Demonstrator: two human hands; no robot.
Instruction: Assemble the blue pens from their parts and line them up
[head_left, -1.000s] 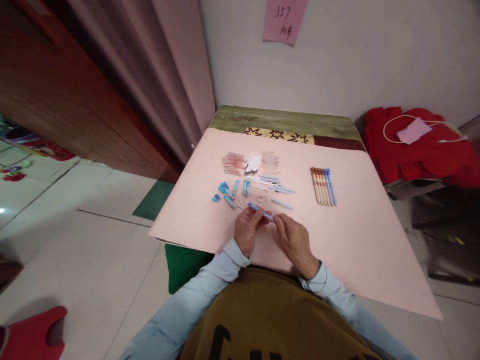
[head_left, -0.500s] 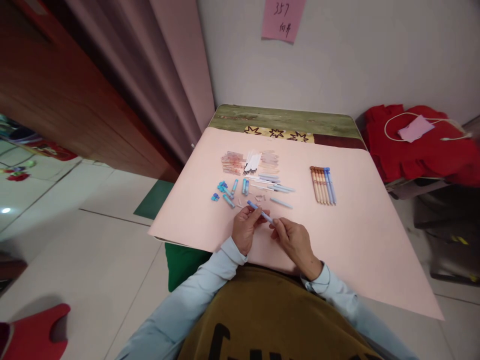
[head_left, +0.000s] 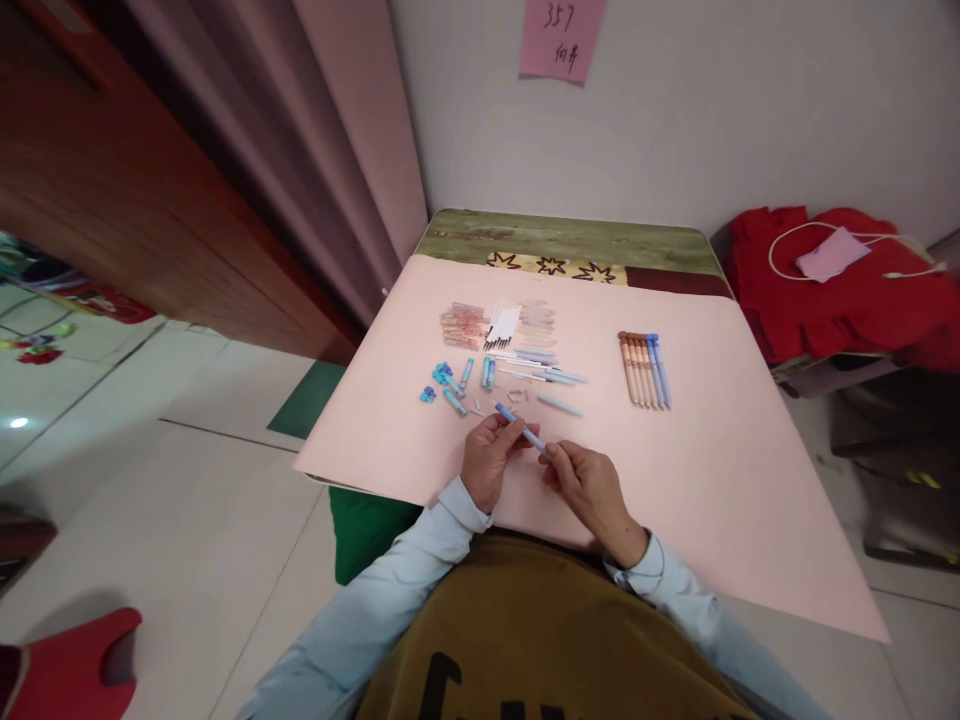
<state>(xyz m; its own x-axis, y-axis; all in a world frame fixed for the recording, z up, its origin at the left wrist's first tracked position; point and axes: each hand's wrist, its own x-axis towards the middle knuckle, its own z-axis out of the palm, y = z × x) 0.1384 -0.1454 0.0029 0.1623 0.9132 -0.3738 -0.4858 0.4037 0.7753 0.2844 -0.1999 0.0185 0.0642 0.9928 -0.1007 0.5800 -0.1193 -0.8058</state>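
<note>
A blue pen (head_left: 530,436) slants between my two hands, just above the front of the table. My left hand (head_left: 489,455) pinches its middle, thumb on top. The fingers of my right hand (head_left: 592,485) are closed round its lower right end. Just beyond lie small clear pieces (head_left: 517,397) and a loose pale-blue pen barrel (head_left: 560,405). Several blue printed barrels (head_left: 454,403) and blue shaped caps (head_left: 443,373) rest to the left. White refills (head_left: 504,327) with black ends are grouped farther back.
A pink sheet (head_left: 720,480) covers most of the table. A row of brown-topped and blue pens (head_left: 643,371) lies on the right. Reddish clear barrels (head_left: 463,326) and cream barrels (head_left: 537,320) flank the refills. A stool with red cloth (head_left: 885,310) stands right of the table.
Both hands keep hold of the blue pen with almost no movement. The view has shifted very slightly.
</note>
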